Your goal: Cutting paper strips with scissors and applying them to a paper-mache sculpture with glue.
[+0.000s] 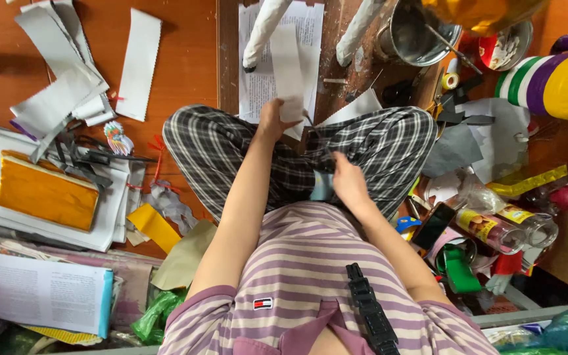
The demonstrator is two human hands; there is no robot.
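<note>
- Head view, hands: the left hand [272, 120] is closed on the lower end of a white paper strip [286, 69], holding it up over the knees. The right hand [348, 181] rests low on the lap with fingers curled; whether it grips anything I cannot tell, though a pale blue object [321, 187] lies just beside it.
- Head view, work surface: the strip hangs in front of a printed sheet [310, 39] lying on a wooden board [336, 59]. Two white paper-wrapped rods [264, 29] lean across that board's far end.
- Head view, what looks done: many cut white strips [136, 62] lie scattered on the orange floor [192, 59] to the left, so cutting seems well along. The rods appear already covered.
- Head view, what looks left: the held strip is not yet laid on anything, and I judge the papering is unfinished.
- Head view, surroundings: a metal pot [415, 36] stands at the right of the board, with a clear bottle [501, 227], green tape roll [458, 266] and a yellow-faced block [46, 192] around the person.
</note>
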